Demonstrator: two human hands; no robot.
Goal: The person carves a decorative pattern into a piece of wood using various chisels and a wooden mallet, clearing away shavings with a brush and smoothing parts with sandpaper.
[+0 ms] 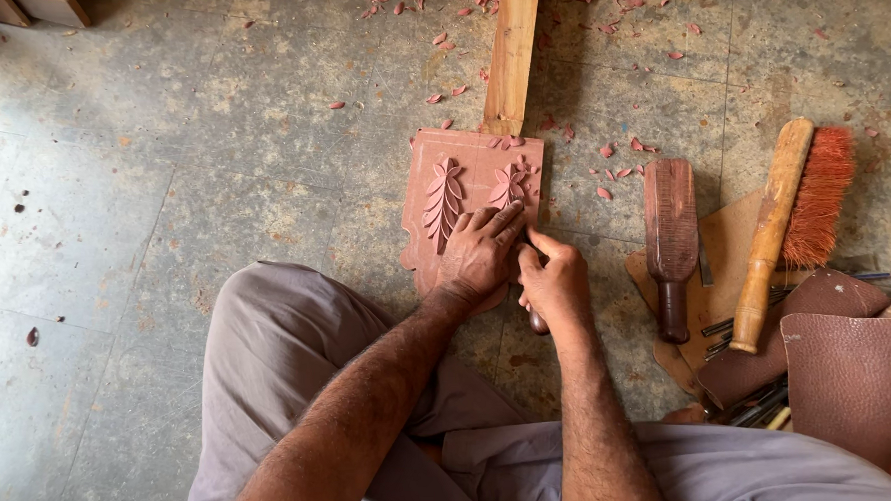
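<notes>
A reddish carved wooden panel (466, 176) lies flat on the grey floor (167, 198), just in front of the seated person's knees, its far edge butting against a pale wooden post (511, 53) that runs away from it. Two leaf sprigs are cut in relief on the panel's face. The left hand (481, 250) rests on the panel's near part, palm down, fingers spread flat and released, gripping nothing. The right hand (554, 280) is just beside it, touching it at the panel's right edge, and is clenched around a carving tool (537, 320), whose dark rounded handle end shows below the fist; the tool's tip is hidden by the hands. Reddish wood chips (609, 173) are scattered over the floor around the panel. To the right, well apart from the hands, lie a dark wooden mallet (671, 240), an orange-bristled brush (792, 221) with a pale handle, and brown leather pieces (851, 373) over a bundle of thin metal tools (754, 404).
</notes>
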